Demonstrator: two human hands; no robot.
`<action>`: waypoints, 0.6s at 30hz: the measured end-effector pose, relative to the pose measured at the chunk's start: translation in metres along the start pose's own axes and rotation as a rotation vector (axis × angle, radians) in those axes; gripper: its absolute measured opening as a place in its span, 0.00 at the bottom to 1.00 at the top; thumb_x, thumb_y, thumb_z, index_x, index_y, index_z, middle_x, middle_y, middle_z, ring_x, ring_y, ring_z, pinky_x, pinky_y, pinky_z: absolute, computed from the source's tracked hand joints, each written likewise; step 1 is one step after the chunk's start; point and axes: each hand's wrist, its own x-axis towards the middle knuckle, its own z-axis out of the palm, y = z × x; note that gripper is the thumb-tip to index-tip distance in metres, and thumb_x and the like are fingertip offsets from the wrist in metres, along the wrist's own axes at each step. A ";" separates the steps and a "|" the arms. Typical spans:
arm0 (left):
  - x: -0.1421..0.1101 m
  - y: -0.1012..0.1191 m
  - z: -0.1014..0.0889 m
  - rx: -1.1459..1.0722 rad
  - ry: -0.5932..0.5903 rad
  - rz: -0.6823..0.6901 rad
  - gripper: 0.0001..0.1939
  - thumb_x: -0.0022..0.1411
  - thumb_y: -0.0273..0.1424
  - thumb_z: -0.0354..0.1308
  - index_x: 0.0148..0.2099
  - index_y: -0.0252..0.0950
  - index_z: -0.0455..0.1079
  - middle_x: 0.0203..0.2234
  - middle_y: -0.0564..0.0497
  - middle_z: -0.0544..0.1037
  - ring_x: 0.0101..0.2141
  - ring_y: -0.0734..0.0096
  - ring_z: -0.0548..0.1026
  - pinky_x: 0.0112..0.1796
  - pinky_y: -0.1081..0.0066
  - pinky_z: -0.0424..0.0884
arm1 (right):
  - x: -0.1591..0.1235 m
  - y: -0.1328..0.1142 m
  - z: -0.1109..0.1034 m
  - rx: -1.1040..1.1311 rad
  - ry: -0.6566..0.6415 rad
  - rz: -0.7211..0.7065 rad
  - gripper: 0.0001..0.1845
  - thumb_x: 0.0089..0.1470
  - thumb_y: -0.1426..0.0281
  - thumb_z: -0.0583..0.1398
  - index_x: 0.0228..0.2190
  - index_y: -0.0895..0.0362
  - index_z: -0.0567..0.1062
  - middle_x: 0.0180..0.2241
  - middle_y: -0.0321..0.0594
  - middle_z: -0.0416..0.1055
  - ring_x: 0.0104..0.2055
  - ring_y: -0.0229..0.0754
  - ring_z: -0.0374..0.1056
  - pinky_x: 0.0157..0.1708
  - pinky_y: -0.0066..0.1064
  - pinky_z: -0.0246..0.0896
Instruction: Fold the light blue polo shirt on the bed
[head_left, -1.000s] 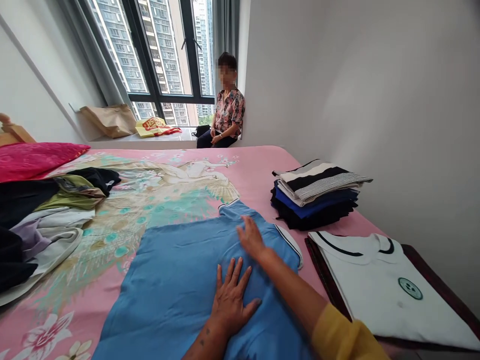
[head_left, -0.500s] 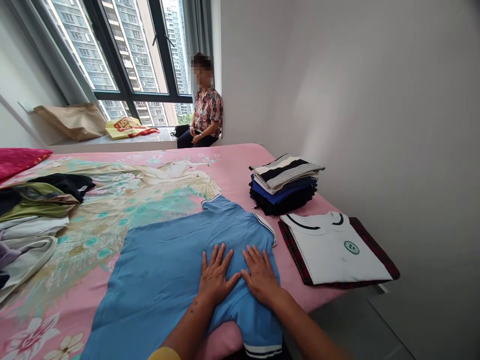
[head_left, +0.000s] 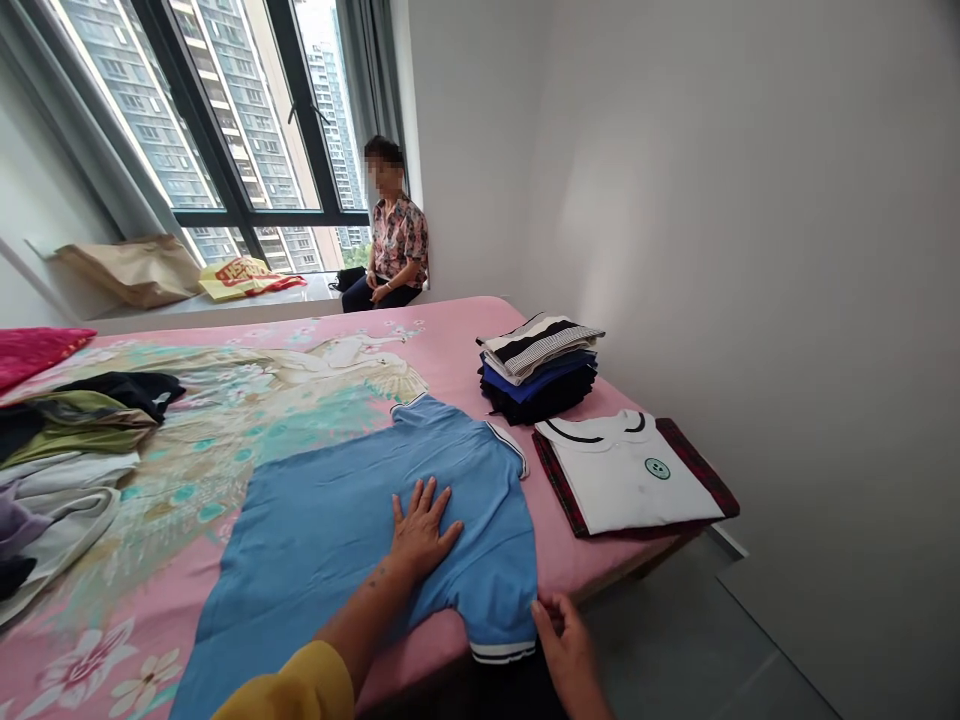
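Observation:
A blue short-sleeved shirt (head_left: 322,510) with white-and-dark trim on its sleeves lies spread across the bed, with mild wrinkles. My left hand (head_left: 421,530) rests flat on its upper part, fingers spread. At the sleeve's edge nearest me, my right hand (head_left: 564,645) has its fingers curled, thumb and fingertips closed at the cloth's border. Right of the shirt, a folded white T-shirt (head_left: 622,485) with a green round face patch lies on a dark red checked cloth (head_left: 694,455).
A stack of folded clothes (head_left: 540,370) stands beyond the white T-shirt. Loose clothes (head_left: 82,430) lie at the left of the pink patterned bed (head_left: 465,330). By the window, a person (head_left: 397,240) sits on the sill near a paper bag (head_left: 139,270) and a yellow bag (head_left: 240,277).
My right hand has left the shirt's upper part and moved down toward me to the near sleeve's edge. My left hand stays flat on the shirt. The view has shifted slightly.

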 end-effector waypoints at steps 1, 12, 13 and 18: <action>0.002 0.004 -0.003 0.002 -0.001 0.035 0.29 0.63 0.46 0.44 0.63 0.45 0.55 0.65 0.48 0.50 0.64 0.54 0.44 0.58 0.41 0.31 | -0.003 0.000 0.003 0.045 -0.041 0.040 0.20 0.49 0.49 0.53 0.30 0.53 0.71 0.31 0.44 0.73 0.34 0.47 0.69 0.36 0.35 0.64; 0.067 0.060 0.003 -0.025 -0.172 0.215 0.27 0.65 0.42 0.39 0.65 0.45 0.50 0.65 0.48 0.49 0.64 0.56 0.44 0.56 0.38 0.34 | -0.002 0.012 -0.008 0.205 -0.071 0.154 0.25 0.41 0.43 0.53 0.18 0.52 0.64 0.18 0.34 0.63 0.23 0.42 0.62 0.24 0.31 0.59; 0.068 0.060 0.006 -0.021 -0.175 0.212 0.28 0.65 0.43 0.39 0.65 0.45 0.49 0.65 0.48 0.48 0.64 0.55 0.43 0.56 0.37 0.34 | -0.006 0.018 -0.009 0.199 -0.094 0.159 0.25 0.42 0.43 0.53 0.17 0.52 0.63 0.17 0.34 0.62 0.23 0.42 0.61 0.24 0.32 0.58; 0.066 0.060 0.011 -0.011 -0.161 0.227 0.32 0.62 0.50 0.41 0.66 0.47 0.46 0.66 0.48 0.46 0.64 0.52 0.40 0.55 0.36 0.30 | -0.006 0.018 -0.023 0.073 -0.061 0.084 0.22 0.47 0.46 0.51 0.25 0.51 0.69 0.24 0.39 0.69 0.29 0.46 0.67 0.32 0.35 0.63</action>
